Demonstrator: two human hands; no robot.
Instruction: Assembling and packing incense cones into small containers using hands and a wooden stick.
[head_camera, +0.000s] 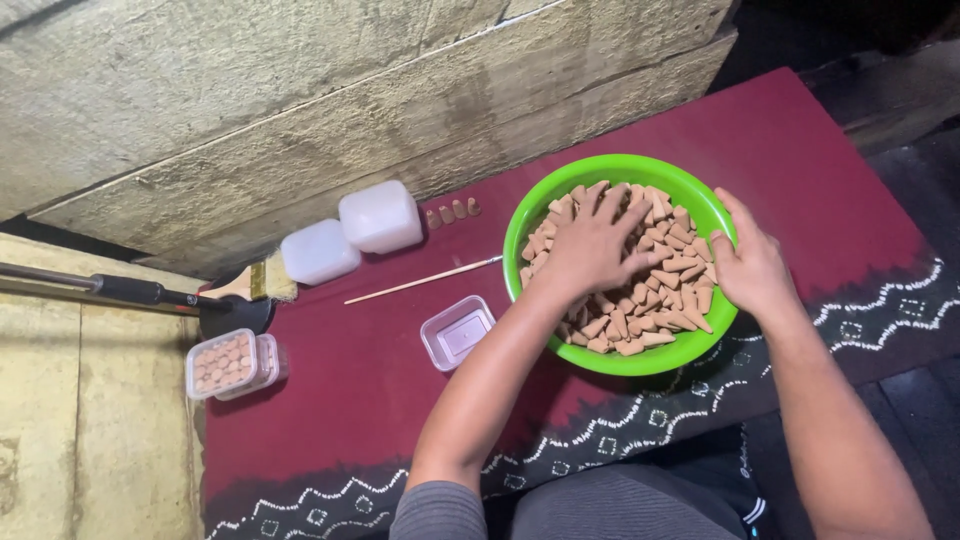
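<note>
Tan cones (655, 285) heaped in round bright-green bowl (620, 168), tips every way

Cones (640, 290) fill bowl (620, 170); box (457, 331) lies left.

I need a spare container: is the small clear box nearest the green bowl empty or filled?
Empty: the small clear box lies open, its bare bottom showing.

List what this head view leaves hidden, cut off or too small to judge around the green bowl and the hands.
- Cones under the left hand: covered by the palm, so any grasp is unseen.
- Green bowl bottom: buried under cones.
- Right hand fingertips: curled over the bowl's rim, hidden.
- Two white tubs: cloudy walls hide any contents.
- Four small cones by the wall: too small for detail.
- Dark-handled tool: cut off by the left edge.
</note>
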